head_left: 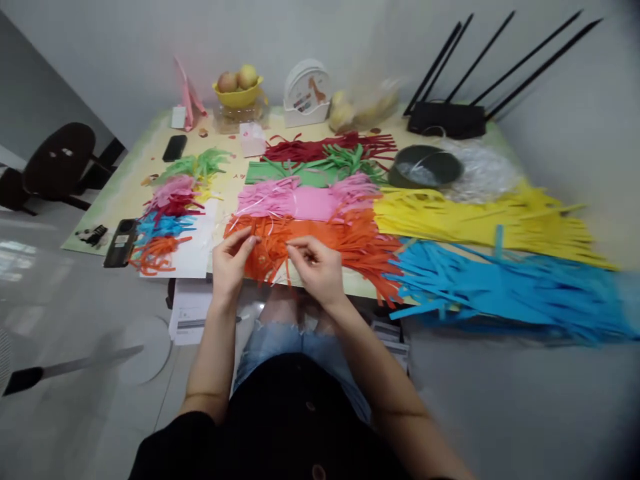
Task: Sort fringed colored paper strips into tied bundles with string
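Observation:
Over a pile of orange fringed strips [350, 239] at the table's near edge, both hands are closed in pinches. My left hand [231, 260] has thumb and forefinger together on what looks like an orange strip; the fine detail is blurred. My right hand [319, 270] pinches a thin orange strip [287, 272] that hangs below its fingertips. Just behind lie pink strips [315, 202], green strips [320, 173] and dark red strips [300, 150]. To the left, small multicoloured bunches, with an orange bunch [159, 253] nearest, lie partly on white paper [197, 257].
Yellow strips [465, 217] and blue strips [500, 283] stretch across the right side. Behind them stand a dark bowl [425, 168], clear plastic [487, 170] and a black router [447, 120]. Phones [120, 243] lie at left; a yellow fruit bowl [237, 98] stands at the back.

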A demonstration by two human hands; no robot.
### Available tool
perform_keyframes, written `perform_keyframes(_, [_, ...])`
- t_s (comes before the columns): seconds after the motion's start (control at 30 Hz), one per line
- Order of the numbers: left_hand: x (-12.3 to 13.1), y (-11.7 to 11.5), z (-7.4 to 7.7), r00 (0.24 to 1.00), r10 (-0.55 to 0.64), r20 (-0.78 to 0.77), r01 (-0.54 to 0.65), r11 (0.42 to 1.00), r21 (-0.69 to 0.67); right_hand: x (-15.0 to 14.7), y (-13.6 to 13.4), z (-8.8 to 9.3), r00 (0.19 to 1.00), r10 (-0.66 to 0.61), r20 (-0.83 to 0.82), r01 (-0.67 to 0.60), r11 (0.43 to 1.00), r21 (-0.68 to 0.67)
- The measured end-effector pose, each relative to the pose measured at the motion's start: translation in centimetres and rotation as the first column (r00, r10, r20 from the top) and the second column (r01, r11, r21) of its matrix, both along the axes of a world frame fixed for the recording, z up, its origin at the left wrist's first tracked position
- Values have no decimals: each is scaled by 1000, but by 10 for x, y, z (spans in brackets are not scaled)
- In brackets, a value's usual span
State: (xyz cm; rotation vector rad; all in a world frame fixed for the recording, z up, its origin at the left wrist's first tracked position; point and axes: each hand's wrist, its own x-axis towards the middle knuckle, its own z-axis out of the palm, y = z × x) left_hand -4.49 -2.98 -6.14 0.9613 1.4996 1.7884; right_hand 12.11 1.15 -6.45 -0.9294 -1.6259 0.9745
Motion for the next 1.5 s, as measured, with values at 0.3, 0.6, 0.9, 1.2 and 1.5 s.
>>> perform_keyframes(0.3, [21,-4,4,993,-119,-10,119,992,-38,0,-3,20,979,156,-128,-177,969,-175])
perform_keyframes(0.6, [23,-5,1,993,-111,-48,110,994,-27,5,-5,21,963,167,-211,-217,945,-245])
perform_keyframes(0.9, [24,-6,1,991,-121,-50,121,993,-10,8,-5,26,961,171,-216,-223,944,-245])
perform_keyframes(1.2, [23,-12,17,825,-101,-557,114,993,-13,11,1,20,915,274,-295,-357,892,-278])
perform_keyframes(1.5, [20,-12,26,682,-266,-681,260,959,-114,13,10,15,855,299,-424,-454,826,-332])
